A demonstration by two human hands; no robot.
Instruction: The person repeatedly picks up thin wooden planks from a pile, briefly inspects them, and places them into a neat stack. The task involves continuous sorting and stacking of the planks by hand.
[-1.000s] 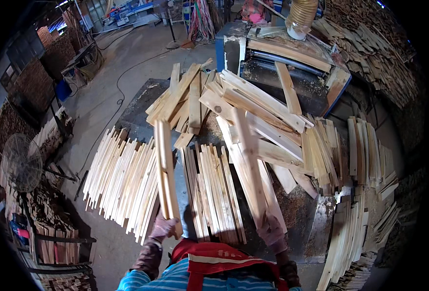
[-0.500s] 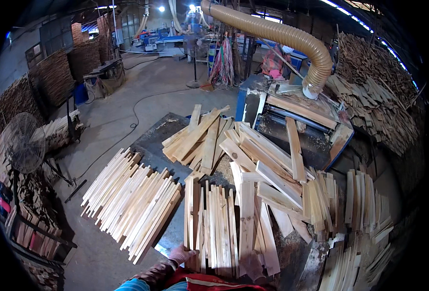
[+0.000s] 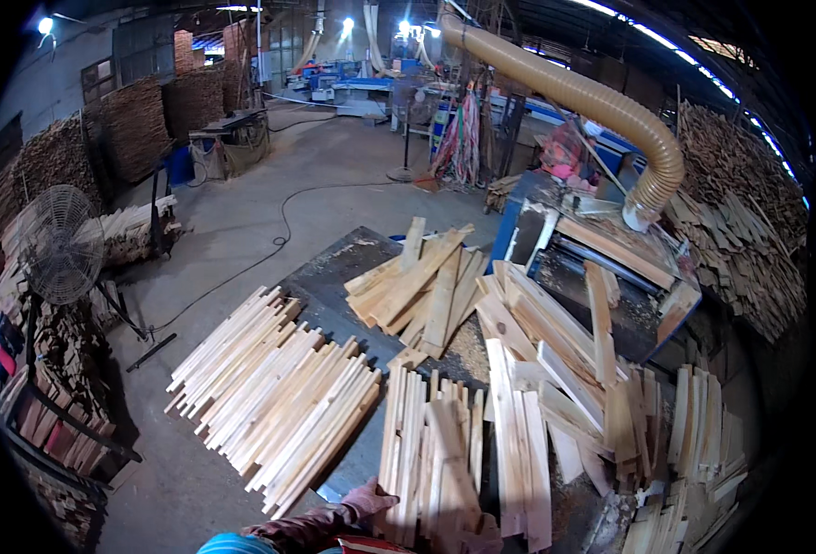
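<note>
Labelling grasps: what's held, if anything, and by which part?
Right hand: apparently a tilted board, by its near end. Left hand: at the left side of wood strips, toward their near end; grip unclear.

Pale wooden strips (image 3: pixel 401 452) lie side by side, ends uneven, at lower centre of frame. One wider knotted board (image 3: pixel 451 457) slants across them.
</note>
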